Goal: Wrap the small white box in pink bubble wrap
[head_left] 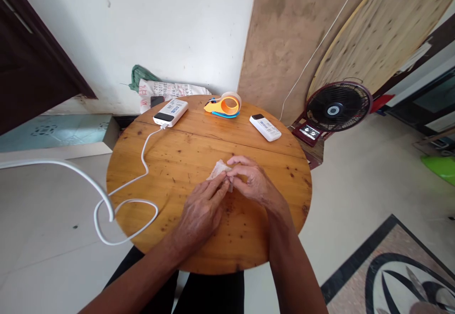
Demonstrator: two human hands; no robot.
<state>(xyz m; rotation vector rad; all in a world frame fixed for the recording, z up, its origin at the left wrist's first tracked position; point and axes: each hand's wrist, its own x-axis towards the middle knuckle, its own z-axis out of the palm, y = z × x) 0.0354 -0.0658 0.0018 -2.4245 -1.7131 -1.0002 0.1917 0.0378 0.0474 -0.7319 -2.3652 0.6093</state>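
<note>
A crumpled piece of white tissue (218,168) lies near the middle of the round wooden table (170,162), partly covered by fingers. My left hand (204,205) presses it from the near left side, fingers together and closed on it. From the right, my right hand (251,180) reaches in with bent fingers, its fingertips pinching the tissue's right edge beside the left fingertips. Whether anything lies inside the tissue is hidden.
Along the table's back stand a white power bank (171,113) with a plugged cable (144,155), an orange tape dispenser (225,106) and a second white power bank (265,128). A fan (334,110) is at right; a printed sack (170,89) sits behind.
</note>
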